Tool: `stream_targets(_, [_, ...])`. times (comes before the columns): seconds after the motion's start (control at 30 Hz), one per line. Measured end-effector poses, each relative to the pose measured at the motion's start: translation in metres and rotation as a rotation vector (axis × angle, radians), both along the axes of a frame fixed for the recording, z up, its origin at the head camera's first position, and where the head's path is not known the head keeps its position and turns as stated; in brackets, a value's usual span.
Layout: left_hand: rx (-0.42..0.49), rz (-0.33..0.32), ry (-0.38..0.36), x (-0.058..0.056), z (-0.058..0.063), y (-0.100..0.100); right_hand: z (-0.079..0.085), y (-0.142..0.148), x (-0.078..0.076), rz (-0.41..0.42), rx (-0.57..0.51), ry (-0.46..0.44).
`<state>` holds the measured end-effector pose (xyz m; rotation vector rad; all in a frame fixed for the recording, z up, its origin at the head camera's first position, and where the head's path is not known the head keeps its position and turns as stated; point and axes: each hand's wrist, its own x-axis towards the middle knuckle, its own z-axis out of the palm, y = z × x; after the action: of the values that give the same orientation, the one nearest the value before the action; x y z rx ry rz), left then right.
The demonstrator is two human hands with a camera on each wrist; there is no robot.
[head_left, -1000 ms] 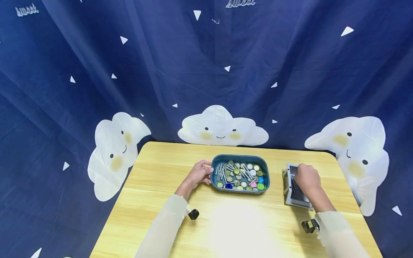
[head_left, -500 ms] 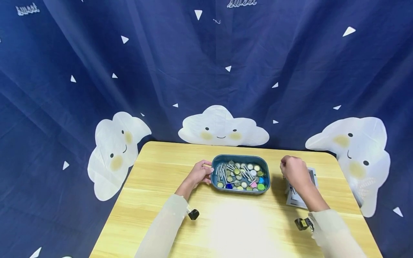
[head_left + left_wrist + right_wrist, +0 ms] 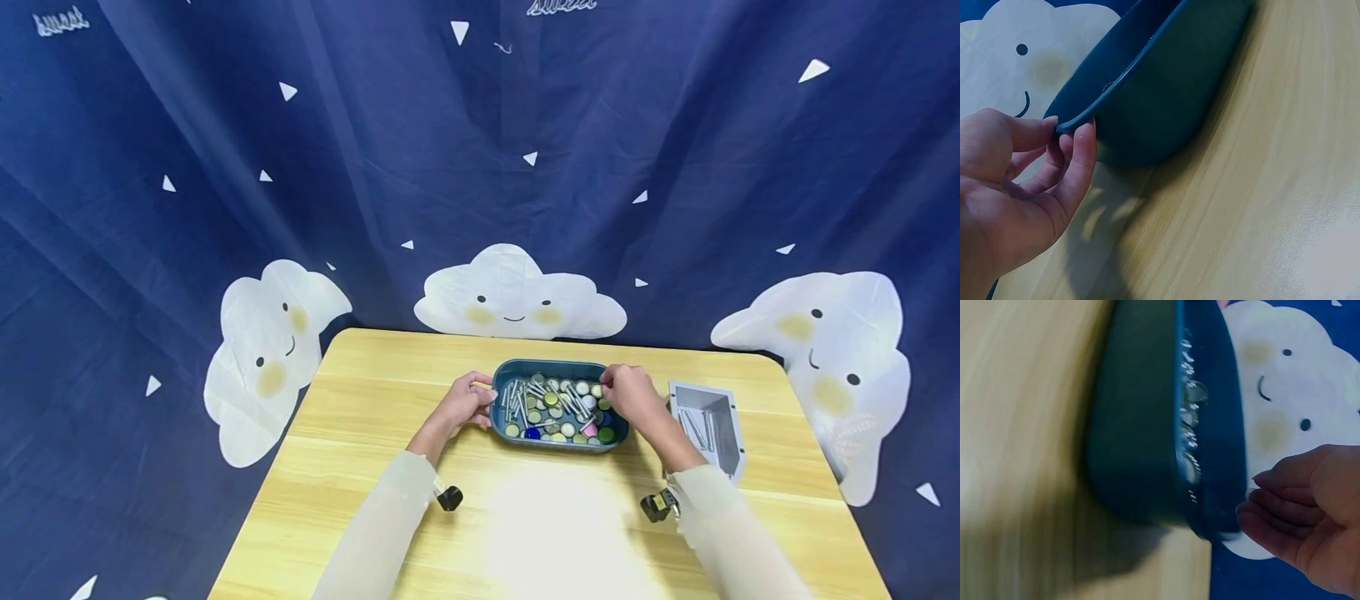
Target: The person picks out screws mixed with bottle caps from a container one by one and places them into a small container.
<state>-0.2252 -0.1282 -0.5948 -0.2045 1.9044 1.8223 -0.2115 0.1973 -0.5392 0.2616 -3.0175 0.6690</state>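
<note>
A dark teal plastic tub (image 3: 557,447) sits on the table, holding metal bottle caps (image 3: 551,399) and silver bolts (image 3: 517,402) mixed together. My left hand (image 3: 467,401) pinches the tub's left rim between thumb and fingers; the left wrist view shows this pinch (image 3: 1029,181) closely. Over the tub's right end is my right hand (image 3: 634,395), its fingers loosely bent. In the right wrist view the right hand's fingertips (image 3: 1279,512) are close beside the rim, and nothing plainly shows between them. Caps under the right hand are partly hidden.
A grey open box (image 3: 731,433) stands on the table to the right, with a few silver bolts (image 3: 697,429) inside; the right forearm covers part of it. The wooden table (image 3: 360,400) ends at a blue curtain (image 3: 375,167) with white clouds.
My right hand has moved left from above the grey box to the tub's right end, uncovering the bolts in the box. The left hand stays on the rim.
</note>
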Motion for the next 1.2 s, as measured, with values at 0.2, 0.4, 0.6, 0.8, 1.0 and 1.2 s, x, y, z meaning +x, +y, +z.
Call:
stream_targets(0.2, [0.012, 0.0, -0.002, -0.001, -0.003, -0.001, -0.019, -0.016, -0.009, 0.009, -0.014, -0.134])
stream_targets(0.4, [0.004, 0.003, 0.025, -0.001, -0.004, 0.001, -0.03, -0.026, -0.016, 0.058, 0.06, -0.173])
stream_targets(0.6, [0.003, 0.004, 0.03, -0.001, -0.005, 0.002, -0.031, -0.03, -0.02, 0.091, 0.069, -0.232])
stream_targets(0.8, [0.008, 0.008, 0.031, -0.001, -0.003, 0.001, -0.031, -0.033, -0.022, 0.09, 0.061, -0.254])
stream_targets(1.0, [0.009, 0.004, 0.039, 0.0, -0.004, 0.001, -0.036, -0.037, -0.024, 0.071, 0.059, -0.285])
stream_targets(1.2, [0.007, 0.003, 0.041, -0.001, -0.003, 0.001, -0.038, -0.04, -0.027, 0.042, 0.079, -0.307])
